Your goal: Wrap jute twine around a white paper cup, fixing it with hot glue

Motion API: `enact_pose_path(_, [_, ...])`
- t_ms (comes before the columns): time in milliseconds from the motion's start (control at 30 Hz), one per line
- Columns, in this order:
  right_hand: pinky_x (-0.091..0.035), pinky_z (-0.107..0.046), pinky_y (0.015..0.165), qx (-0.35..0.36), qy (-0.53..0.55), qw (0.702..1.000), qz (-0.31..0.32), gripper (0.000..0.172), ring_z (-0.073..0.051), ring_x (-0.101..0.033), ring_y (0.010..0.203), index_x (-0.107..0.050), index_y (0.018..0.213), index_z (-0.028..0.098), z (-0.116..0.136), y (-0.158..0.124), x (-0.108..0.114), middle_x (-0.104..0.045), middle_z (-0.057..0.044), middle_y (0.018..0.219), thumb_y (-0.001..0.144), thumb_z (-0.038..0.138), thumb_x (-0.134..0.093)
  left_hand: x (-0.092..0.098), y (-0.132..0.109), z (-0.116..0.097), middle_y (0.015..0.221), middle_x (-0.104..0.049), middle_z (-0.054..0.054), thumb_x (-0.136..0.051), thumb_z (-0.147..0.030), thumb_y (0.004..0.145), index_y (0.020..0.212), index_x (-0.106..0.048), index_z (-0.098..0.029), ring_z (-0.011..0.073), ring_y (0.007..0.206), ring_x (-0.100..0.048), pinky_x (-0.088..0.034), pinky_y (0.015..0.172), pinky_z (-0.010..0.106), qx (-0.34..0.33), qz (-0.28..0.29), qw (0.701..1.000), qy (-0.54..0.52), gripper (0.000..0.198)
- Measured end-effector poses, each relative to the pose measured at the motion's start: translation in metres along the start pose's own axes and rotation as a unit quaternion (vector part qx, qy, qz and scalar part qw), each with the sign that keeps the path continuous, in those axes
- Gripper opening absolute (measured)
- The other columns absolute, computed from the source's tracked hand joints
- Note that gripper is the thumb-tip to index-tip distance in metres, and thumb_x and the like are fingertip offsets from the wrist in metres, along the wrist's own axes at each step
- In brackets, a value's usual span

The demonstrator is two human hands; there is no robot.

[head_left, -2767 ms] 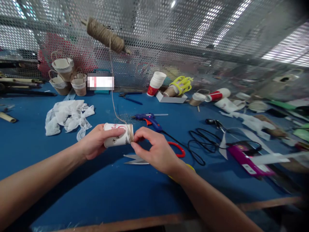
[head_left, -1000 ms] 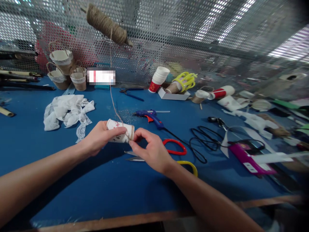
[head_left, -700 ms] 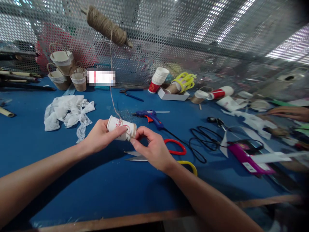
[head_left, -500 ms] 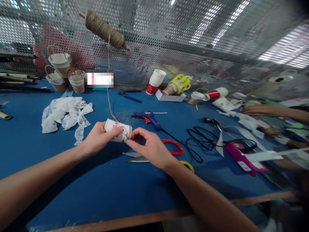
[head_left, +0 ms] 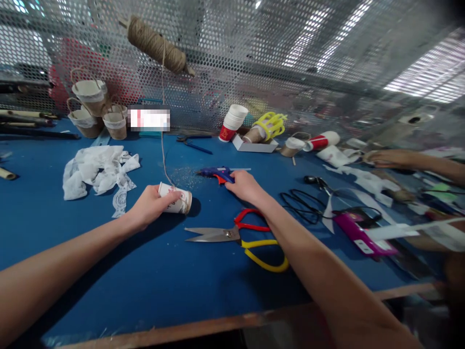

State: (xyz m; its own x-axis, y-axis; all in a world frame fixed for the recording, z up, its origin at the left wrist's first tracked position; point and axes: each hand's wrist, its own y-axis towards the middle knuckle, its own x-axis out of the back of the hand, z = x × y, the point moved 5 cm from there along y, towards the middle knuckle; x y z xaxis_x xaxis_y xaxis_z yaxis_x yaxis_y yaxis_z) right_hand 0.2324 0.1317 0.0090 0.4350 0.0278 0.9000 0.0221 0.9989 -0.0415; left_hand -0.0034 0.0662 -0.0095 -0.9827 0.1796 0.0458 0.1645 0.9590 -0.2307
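Note:
My left hand [head_left: 149,207] is wrapped round a white paper cup [head_left: 176,198] lying on its side just above the blue table [head_left: 152,281]. Brown twine is wound round the cup's rim and runs up to a twine spool [head_left: 156,44] hung on the mesh wall. My right hand [head_left: 245,186] rests on the handle of a blue glue gun [head_left: 215,172], its fingers curled over it. Scissors with red and yellow handles [head_left: 236,236] lie between my arms.
White lace cloth [head_left: 98,172] lies at left, twine-wrapped cup baskets [head_left: 95,109] behind it. Stacked cups [head_left: 232,121], a yellow frame [head_left: 272,125], black cable [head_left: 303,211] and a magenta tool [head_left: 363,237] lie to the right. Another person's hand [head_left: 388,157] reaches in at far right.
My right hand let go of the twine at the cup's rim and moved right and away onto the glue gun. The scissors are now uncovered. The other person's hand came further in.

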Motion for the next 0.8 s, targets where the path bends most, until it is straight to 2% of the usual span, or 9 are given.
enact_pose_path(100, [-0.043, -0.028, 0.055, -0.013, 0.068, 0.998, -0.001, 0.018, -0.020, -0.060, 0.066, -0.053, 0.083, 0.015, 0.002, -0.010, 0.006, -0.062, -0.007, 0.068, 0.065, 0.015, -0.058, 0.000, 0.001, 0.002, 0.067, -0.064, 0.004, -0.062, -0.033, 0.065, 0.073, -0.062, -0.010, 0.0116, 0.056, -0.053, -0.039, 0.057, 0.022, -0.006, 0.006, 1.000, 0.003, 0.025])
enact_pose_path(200, [-0.047, -0.026, 0.059, 0.004, 0.161, 0.986, 0.029, 0.029, -0.015, -0.062, 0.067, -0.046, 0.100, 0.016, 0.014, -0.029, 0.022, -0.065, -0.006, 0.081, 0.073, 0.024, -0.054, 0.001, 0.002, 0.004, 0.066, -0.063, 0.004, -0.062, -0.037, 0.066, 0.075, -0.062, -0.010, 0.0118, 0.056, -0.052, -0.039, 0.056, 0.022, -0.012, 0.018, 1.000, 0.013, 0.028])
enact_pose_path(233, [-0.048, -0.024, 0.061, 0.020, 0.202, 0.978, 0.044, 0.028, -0.013, -0.062, 0.069, -0.047, 0.099, 0.018, 0.019, -0.037, 0.028, -0.065, -0.005, 0.083, 0.074, 0.027, -0.054, 0.001, 0.002, 0.004, 0.066, -0.063, 0.003, -0.061, -0.037, 0.066, 0.075, -0.062, -0.010, 0.0116, 0.055, -0.052, -0.038, 0.055, 0.022, -0.013, 0.019, 1.000, 0.017, 0.029])
enact_pose_path(267, [-0.048, -0.024, 0.061, 0.033, 0.295, 0.953, 0.064, 0.025, -0.013, -0.061, 0.069, -0.050, 0.094, 0.018, 0.025, -0.045, 0.032, -0.065, -0.004, 0.082, 0.072, 0.028, -0.057, 0.001, 0.002, 0.004, 0.066, -0.062, 0.003, -0.061, -0.038, 0.066, 0.075, -0.063, -0.010, 0.0113, 0.055, -0.051, -0.037, 0.054, 0.022, -0.012, 0.021, 0.999, 0.021, 0.029])
enact_pose_path(333, [-0.047, -0.021, 0.052, 0.017, 0.369, 0.923, 0.103, 0.017, -0.010, -0.058, 0.054, -0.053, 0.076, 0.017, 0.033, -0.061, 0.036, -0.063, -0.001, 0.065, 0.069, 0.031, -0.060, 0.002, 0.002, 0.003, 0.064, -0.062, 0.003, -0.060, -0.038, 0.067, 0.075, -0.063, -0.010, 0.0104, 0.053, -0.049, -0.035, 0.051, 0.021, -0.008, 0.015, 0.999, 0.032, 0.029])
enact_pose_path(433, [-0.045, -0.020, 0.046, 0.041, 0.317, 0.937, 0.139, 0.019, -0.009, -0.055, 0.046, -0.056, 0.067, 0.015, 0.044, -0.080, 0.033, -0.061, -0.001, 0.059, 0.070, 0.034, -0.060, 0.001, 0.001, 0.001, 0.063, -0.061, 0.002, -0.059, -0.036, 0.067, 0.073, -0.063, -0.010, 0.0094, 0.052, -0.047, -0.033, 0.050, 0.020, -0.003, 0.014, 0.999, 0.036, 0.027])
enact_pose_path(567, [-0.043, -0.020, 0.039, 0.059, 0.259, 0.953, 0.148, 0.022, -0.009, -0.051, 0.040, -0.060, 0.087, 0.016, 0.050, -0.093, 0.023, -0.057, 0.003, 0.049, 0.074, 0.033, -0.055, 0.001, -0.001, 0.000, 0.060, -0.060, 0.001, -0.059, -0.037, 0.068, 0.072, -0.063, -0.010, 0.0093, 0.050, -0.047, -0.032, 0.048, 0.020, 0.001, 0.024, 0.998, 0.053, 0.027])
enact_pose_path(667, [-0.041, -0.020, 0.037, 0.069, 0.185, 0.975, 0.100, 0.020, -0.009, -0.049, 0.037, -0.060, 0.068, 0.018, 0.047, -0.096, 0.023, -0.052, 0.004, 0.042, 0.075, 0.036, -0.054, 0.001, -0.001, 0.001, 0.060, -0.061, 0.002, -0.059, -0.037, 0.069, 0.071, -0.063, -0.011, 0.0102, 0.051, -0.049, -0.034, 0.048, 0.020, 0.003, 0.024, 0.998, 0.063, 0.027])
enact_pose_path(800, [-0.039, -0.023, 0.039, 0.138, 0.094, 0.984, 0.055, 0.029, -0.009, -0.045, 0.037, -0.050, 0.048, 0.021, 0.044, -0.102, 0.026, -0.049, 0.005, 0.041, 0.072, 0.036, -0.056, 0.000, 0.000, 0.003, 0.069, -0.066, 0.003, -0.059, -0.036, 0.069, 0.076, -0.065, -0.012, 0.0118, 0.057, -0.054, -0.039, 0.054, 0.020, 0.004, 0.031, 0.999, 0.045, 0.026])
